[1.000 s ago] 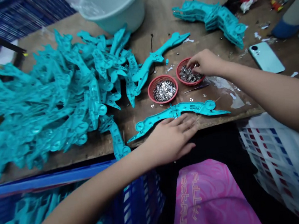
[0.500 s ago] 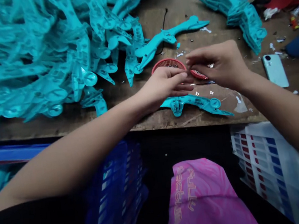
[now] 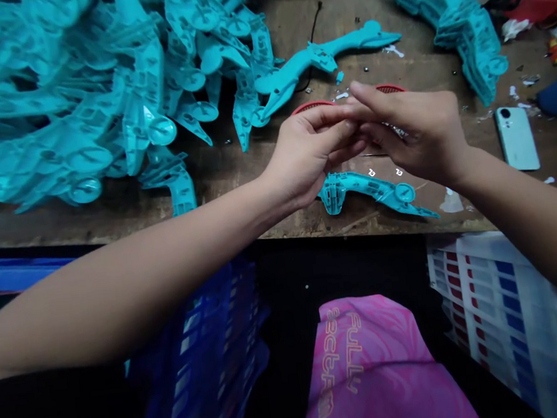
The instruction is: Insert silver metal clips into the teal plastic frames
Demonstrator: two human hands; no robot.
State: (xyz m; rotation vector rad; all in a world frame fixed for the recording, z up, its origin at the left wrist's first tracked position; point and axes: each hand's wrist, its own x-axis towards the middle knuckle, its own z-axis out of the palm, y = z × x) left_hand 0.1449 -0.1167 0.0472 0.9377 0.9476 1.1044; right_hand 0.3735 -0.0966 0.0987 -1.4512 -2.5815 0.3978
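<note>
My left hand (image 3: 311,145) and my right hand (image 3: 412,123) meet at the fingertips above the table. The left fingers are bent and pinched together; whatever lies between them is too small to make out. My right fingers reach over the left ones, also closed, their contents hidden. Behind the hands show the rims of two red baskets, the left basket (image 3: 312,106) and the right basket (image 3: 389,89), both mostly covered. Just below lies a turquoise plastic part (image 3: 371,188) with a round disc near one end. Beside it are two small metal pieces, one a metal clip (image 3: 399,172).
A big heap of turquoise parts (image 3: 60,106) fills the table's left side. More turquoise parts (image 3: 458,21) lie at the back right, near a phone (image 3: 518,138). A blue crate (image 3: 209,351) and a white crate (image 3: 491,305) stand below the table edge.
My hands have come together, the right fingers now over the left fingertips. They cover more of the red baskets. The whole view has shifted slightly.
</note>
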